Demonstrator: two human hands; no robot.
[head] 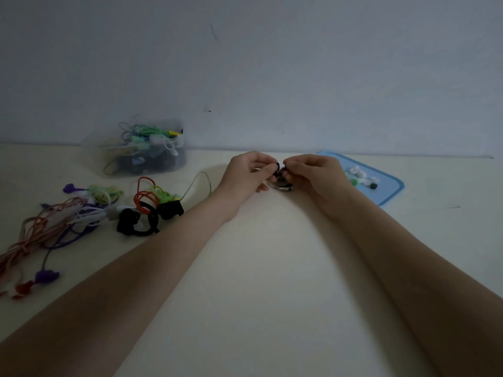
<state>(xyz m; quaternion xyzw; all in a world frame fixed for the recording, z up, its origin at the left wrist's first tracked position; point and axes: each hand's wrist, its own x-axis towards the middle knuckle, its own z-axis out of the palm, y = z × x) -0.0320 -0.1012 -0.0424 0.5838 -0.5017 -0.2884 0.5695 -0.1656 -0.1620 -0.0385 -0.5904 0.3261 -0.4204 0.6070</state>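
Observation:
Both my hands meet above the far middle of the cream table (pixel 272 268). My left hand (pixel 245 175) pinches a small black earbud (pixel 277 170) at its left side. My right hand (pixel 313 172) pinches the white tip (pixel 283 165) at the earbud's right end. Below the fingers a second black-and-white earbud (pixel 284 188) hangs or lies on the table. A thin greenish cable (pixel 201 176) loops away to the left from behind my left hand.
A clear plastic box (pixel 144 148) full of coloured earphones stands at the back left by the wall. Tangled loose earphones (pixel 89 210) in orange, purple, green and black lie at the left. A blue lid (pixel 386 186) at the right holds several small ear tips (pixel 359 175).

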